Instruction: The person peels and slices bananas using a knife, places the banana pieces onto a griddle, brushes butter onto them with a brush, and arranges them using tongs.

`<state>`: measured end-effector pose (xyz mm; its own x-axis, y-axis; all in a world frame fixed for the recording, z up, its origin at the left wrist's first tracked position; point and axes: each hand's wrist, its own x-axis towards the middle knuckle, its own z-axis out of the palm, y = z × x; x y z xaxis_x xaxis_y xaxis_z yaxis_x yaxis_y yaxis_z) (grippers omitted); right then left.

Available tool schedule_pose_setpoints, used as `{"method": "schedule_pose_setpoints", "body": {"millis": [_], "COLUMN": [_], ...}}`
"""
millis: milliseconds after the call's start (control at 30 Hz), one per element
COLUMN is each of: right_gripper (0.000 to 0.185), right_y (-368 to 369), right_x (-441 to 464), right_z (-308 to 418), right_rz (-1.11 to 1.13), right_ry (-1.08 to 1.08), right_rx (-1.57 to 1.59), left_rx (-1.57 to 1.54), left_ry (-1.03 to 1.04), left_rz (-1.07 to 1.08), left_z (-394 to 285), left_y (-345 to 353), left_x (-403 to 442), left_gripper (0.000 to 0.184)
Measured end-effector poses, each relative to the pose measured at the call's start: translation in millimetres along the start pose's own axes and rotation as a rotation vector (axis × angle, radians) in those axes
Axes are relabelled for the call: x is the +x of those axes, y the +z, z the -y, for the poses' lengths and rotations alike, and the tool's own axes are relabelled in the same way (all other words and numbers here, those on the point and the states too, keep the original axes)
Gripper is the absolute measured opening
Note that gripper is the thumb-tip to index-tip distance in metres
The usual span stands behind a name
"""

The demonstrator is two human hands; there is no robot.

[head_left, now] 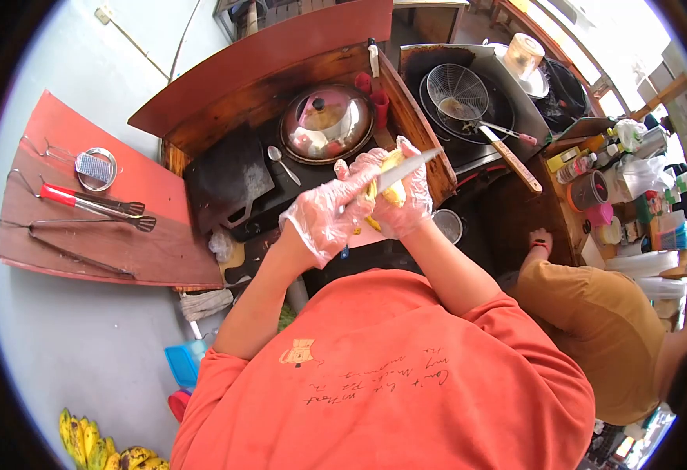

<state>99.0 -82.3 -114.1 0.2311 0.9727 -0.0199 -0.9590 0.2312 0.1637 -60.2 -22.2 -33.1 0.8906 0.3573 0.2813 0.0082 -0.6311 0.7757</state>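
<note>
Both of my hands wear clear plastic gloves and meet in front of my chest. My left hand (324, 211) is closed near the handle end of a knife (411, 166), whose blade points up to the right. Pale banana pieces (393, 182) lie in my right hand (414, 196), its fingers curled round them beside the blade. Yellow peel (371, 190) shows between the hands. Just beyond them a domed metal lid (328, 121) covers a pan, with a spoon (284, 165) to its left.
A strainer (458, 92) rests over a wok at the right. Tongs (92, 201) and a grater (96, 169) lie on the red board (53, 149) at the left. Bananas (85, 442) are at the lower left. Another person (594, 329) sits at the right, near bottles.
</note>
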Motion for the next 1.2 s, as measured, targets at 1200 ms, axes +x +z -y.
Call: {"method": "schedule_pose_setpoints", "body": {"millis": [1200], "right_gripper": [0.051], "right_y": [-1], "right_x": [5], "right_z": [-7], "right_rz": [0.244], "right_ry": [-0.097], "right_rx": [-0.096], "left_rx": [0.182], "left_ry": [0.162], "left_rz": [-0.123], "left_z": [14], "left_y": [41], "left_x": [-9], "left_gripper": [0.040]}}
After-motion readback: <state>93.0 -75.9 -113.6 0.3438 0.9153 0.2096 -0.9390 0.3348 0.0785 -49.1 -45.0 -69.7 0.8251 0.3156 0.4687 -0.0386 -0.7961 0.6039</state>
